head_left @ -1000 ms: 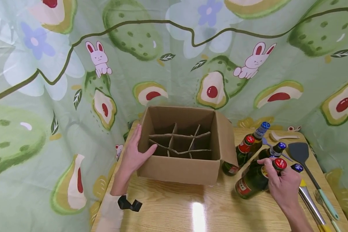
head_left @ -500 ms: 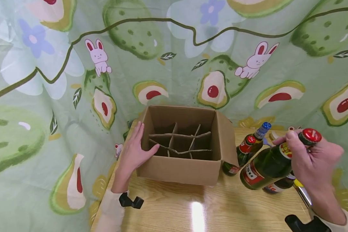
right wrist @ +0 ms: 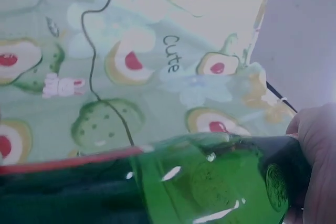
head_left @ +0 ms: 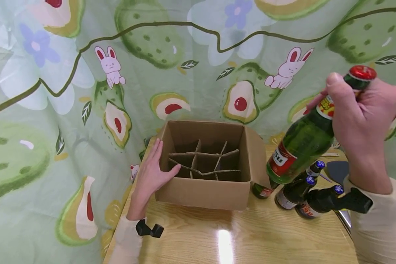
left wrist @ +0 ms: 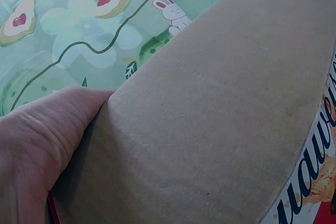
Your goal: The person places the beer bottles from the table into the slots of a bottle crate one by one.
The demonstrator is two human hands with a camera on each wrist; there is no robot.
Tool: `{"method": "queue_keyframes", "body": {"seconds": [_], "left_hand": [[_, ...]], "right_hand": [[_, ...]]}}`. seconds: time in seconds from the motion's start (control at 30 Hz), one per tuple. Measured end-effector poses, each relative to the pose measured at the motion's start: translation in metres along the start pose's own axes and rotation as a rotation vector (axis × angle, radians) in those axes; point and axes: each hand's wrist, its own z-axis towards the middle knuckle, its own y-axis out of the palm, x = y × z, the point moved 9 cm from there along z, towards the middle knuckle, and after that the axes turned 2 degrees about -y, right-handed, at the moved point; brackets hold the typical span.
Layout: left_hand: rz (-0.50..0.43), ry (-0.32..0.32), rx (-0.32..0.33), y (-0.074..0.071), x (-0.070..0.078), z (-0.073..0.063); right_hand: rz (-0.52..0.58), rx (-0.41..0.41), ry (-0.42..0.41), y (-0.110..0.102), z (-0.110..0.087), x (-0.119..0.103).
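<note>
My right hand (head_left: 363, 121) grips a green beer bottle (head_left: 303, 146) by its neck, just under the red cap. The bottle is raised and tilted, its base pointing down-left beside the box's right flap. In the right wrist view, the green glass (right wrist: 210, 182) spans the lower part. My left hand (head_left: 153, 176) rests on the left side of a cardboard box (head_left: 204, 194), fingers straight along the wall and thumb across the front corner. Cardboard dividers (head_left: 198, 154) split the box's inside into compartments, whose floors are dark. In the left wrist view, the hand (left wrist: 47, 135) touches the box corner.
Blue-capped bottles (head_left: 292, 194) stand right of the box. Another bottle (head_left: 262, 191) is mostly hidden behind the held one. A dark spatula (head_left: 336, 170) and other utensils lie at the table's right, partly covered by my right arm. A patterned cloth (head_left: 198, 73) hangs behind.
My right hand has lifted the red-capped bottle from among the others, up and to the right, with its base now clear of the table. The left hand has stayed on the box.
</note>
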Motion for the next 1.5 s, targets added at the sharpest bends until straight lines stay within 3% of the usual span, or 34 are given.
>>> {"method": "queue_keyframes", "body": {"seconds": [0.2,0.37,0.6,0.87,1.2,1.37,1.5], "left_hand": [[0.000,-0.006,-0.004,0.002,-0.002,-0.001],[0.009,0.008,0.007,0.004,0.001,-0.004],[0.003,0.014,0.000,0.010,0.002,-0.007],[0.009,-0.011,-0.016,0.013,0.000,-0.004],[-0.019,-0.025,-0.016,0.009,-0.005,-0.003],[-0.024,-0.015,-0.010,0.005,-0.004,-0.001],[-0.033,-0.022,0.006,-0.001,-0.006,-0.001]], "right_hand": [[0.095,-0.058,-0.066,0.047,0.032,-0.007],[0.077,-0.131,-0.105,0.087,0.042,-0.006],[0.059,-0.256,0.004,0.142,0.047,0.009],[-0.170,-0.400,0.009,0.201,0.028,0.024],[-0.055,-0.578,0.101,0.262,0.001,0.043],[0.025,-0.560,0.151,0.284,-0.006,0.051],[0.072,-0.533,0.138,0.304,-0.013,0.056]]}}
